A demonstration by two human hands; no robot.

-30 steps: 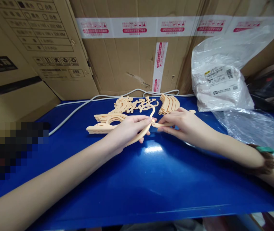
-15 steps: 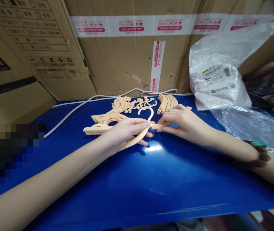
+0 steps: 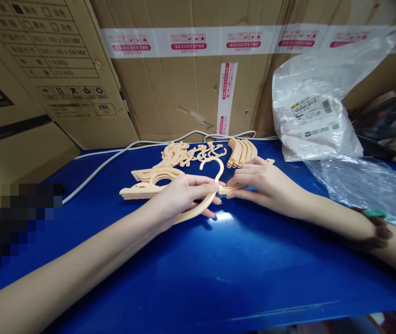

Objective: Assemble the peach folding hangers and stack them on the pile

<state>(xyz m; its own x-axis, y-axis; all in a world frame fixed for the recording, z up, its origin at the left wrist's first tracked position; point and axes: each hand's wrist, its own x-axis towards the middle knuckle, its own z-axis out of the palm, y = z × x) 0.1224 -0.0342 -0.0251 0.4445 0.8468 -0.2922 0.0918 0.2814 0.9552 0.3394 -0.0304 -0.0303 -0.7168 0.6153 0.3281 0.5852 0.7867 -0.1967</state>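
Observation:
A cream plastic hanger with a hook [image 3: 222, 167] is held above the blue table by both hands. My left hand [image 3: 180, 199] is closed on its curved left arm [image 3: 195, 212], thumb and fingers near the base of the hook. My right hand [image 3: 269, 185] pinches the hanger's other arm [image 3: 231, 189], whose far end lies hidden under the fingers. The two arms meet at the hook's base, between the hands. Behind my left hand lie stacked hanger arms [image 3: 138, 191], and a stack of curved arms [image 3: 242, 150] sits beyond my right hand.
Loose cream hooks [image 3: 204, 150] lie in a pile at the back of the blue table [image 3: 198, 273]. A white cable [image 3: 96, 175] runs along the rear. Cardboard boxes [image 3: 184, 93] stand behind, and a clear plastic bag [image 3: 314, 120] rests at the right.
The hook has turned slightly and sits a little lower in view. Both hands keep their grip on the hanger, with my right fingers shifted slightly. The whole view has moved a little.

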